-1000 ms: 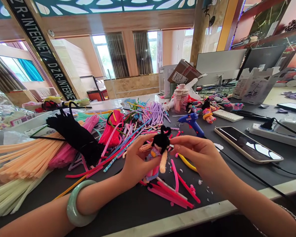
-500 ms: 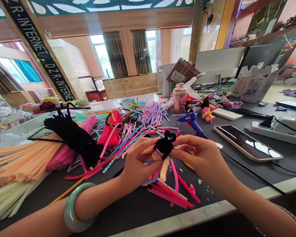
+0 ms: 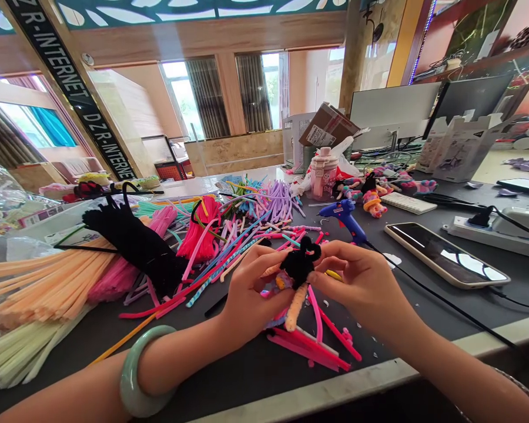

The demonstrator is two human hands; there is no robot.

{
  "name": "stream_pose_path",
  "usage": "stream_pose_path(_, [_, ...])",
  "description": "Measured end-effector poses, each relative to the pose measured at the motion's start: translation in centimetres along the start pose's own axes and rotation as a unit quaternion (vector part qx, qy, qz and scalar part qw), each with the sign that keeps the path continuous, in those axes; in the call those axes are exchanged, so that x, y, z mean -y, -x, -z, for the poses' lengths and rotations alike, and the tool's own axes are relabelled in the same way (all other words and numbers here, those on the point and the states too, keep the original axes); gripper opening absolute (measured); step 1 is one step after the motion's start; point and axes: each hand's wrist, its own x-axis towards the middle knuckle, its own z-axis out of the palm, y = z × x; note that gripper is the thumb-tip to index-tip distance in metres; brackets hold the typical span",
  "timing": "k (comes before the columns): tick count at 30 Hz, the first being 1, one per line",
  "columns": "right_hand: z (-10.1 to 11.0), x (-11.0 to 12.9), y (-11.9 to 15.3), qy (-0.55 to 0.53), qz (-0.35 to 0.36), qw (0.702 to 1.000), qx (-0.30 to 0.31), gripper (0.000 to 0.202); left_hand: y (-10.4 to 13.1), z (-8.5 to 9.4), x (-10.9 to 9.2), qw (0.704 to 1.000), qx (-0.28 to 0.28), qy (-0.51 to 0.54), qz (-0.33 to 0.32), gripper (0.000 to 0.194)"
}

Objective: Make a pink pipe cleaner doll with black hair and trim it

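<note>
Together, both hands [image 3: 297, 282] pinch the black-haired doll [image 3: 297, 267], fingers nearly closed.

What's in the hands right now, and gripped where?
The left hand holds a black-haired fuzzy doll around its body; the right hand's fingertips touch its hair.

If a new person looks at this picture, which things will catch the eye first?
Probably the small doll with black hair, held between the left hand and the right hand above the dark table. Next come the bright craft stems: a thick black bundle lies left of the doll, beside a peach bundle. The blue glue gun stands out beyond the right hand.
</note>
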Motion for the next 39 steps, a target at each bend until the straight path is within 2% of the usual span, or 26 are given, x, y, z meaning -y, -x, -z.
stream_pose_path(8, [-0.1, 0.8, 0.2, 0.023, 0.049, 0.998, -0.038, 0.004, -0.1, 0.1, 0.1, 1.000, 0.007, 0.007, -0.013, 0.049])
stream_pose_path(12, [-0.1, 0.7, 0.1, 0.011, 0.069, 0.996, -0.063, 0.004, -0.3, 0.3, 0.2, 1.000, 0.010, 0.007, -0.017, 0.042])
stream_pose_path(18, [0.3, 0.9, 0.1, 0.082, 0.083, 0.991, -0.059, 0.006, -0.4, 0.3, 0.3, 1.000, 0.008, -0.002, -0.006, 0.038])
stream_pose_path(27, [0.4, 1.6, 0.6, 0.259, 0.196, 0.942, -0.085, 0.014, 0.2, 0.8, 0.5, 0.990, 0.018, -0.115, -0.078, 0.043])
stream_pose_path(34, [0.3, 1.4, 0.3, 0.274, 0.202, 0.937, -0.079, 0.016, 0.1, 0.8, 0.5, 0.981, 0.018, -0.161, -0.103, 0.040])
stream_pose_path(39, [0.7, 1.3, 0.1, 0.218, 0.143, 0.964, -0.045, 0.015, 0.1, 0.8, 0.6, 0.985, 0.004, -0.145, -0.088, 0.038])
